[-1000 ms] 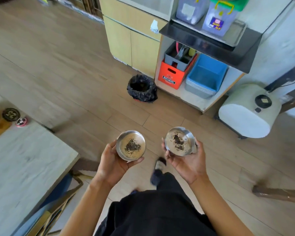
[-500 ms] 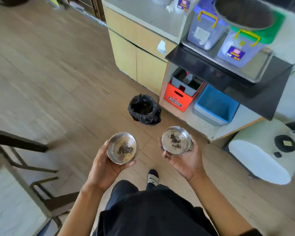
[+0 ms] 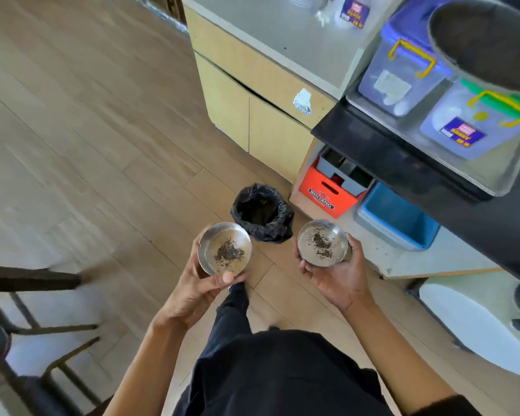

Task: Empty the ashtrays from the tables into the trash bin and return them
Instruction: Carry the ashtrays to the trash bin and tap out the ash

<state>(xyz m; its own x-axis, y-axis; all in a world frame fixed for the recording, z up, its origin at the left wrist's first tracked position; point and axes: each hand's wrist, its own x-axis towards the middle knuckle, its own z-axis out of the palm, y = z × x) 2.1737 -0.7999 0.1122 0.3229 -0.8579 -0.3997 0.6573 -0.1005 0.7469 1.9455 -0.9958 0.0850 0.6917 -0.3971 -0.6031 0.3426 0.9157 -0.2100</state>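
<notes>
Trash bin with a black bag stands on the wood floor, just beside the red crate. Near the bin, each hand holds a metal ashtray: left hand fingers curl round the left ashtray, right hand fingers round the right ashtray. Both hold dark ash.

Trash bin: only the black liner shows; the contents are too dark to tell.
Left hand: fingers hidden under the left ashtray.
Right hand: palm partly covered by the right ashtray.
Chair: blurred, cut off by the left edge.
Pot: cut off at the right edge.
</notes>
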